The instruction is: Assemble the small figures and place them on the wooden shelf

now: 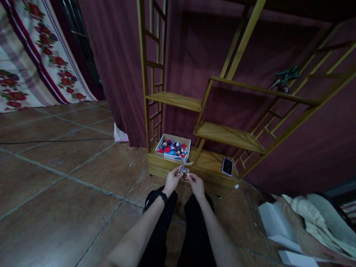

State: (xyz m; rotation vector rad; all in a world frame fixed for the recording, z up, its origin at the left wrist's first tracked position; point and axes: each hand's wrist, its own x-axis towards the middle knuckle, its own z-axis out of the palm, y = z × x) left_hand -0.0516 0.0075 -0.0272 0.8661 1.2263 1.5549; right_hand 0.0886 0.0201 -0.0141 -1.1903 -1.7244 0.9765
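A small glittering item (183,170) sits between the two hands, just ahead of the knees and in front of the shelf unit's base (160,162). The left hand (172,180) has its grip pinched on the item's left side; the right hand (195,183) pinches near its lower right edge. Holding it from both sides, by the fingertips, probably steadies something light while leaving most of it uncovered. It is small and blurred here, so whether it is a figure, a trinket or crumpled clear wrapping I cannot fairly say. A pale strand or strip sticks out above the fingers.

The shallow box (178,137) rests on the left part of the base, just beyond the hands, which puts its contents within easy reach. Its walls keep the heap of small red, blue and dark pieces (167,150) together. The phone (227,167) lies flat near the right end of the base, apart from the box, perhaps to keep it out of the way. The forearms come in from either side, leaving the item in plain view.
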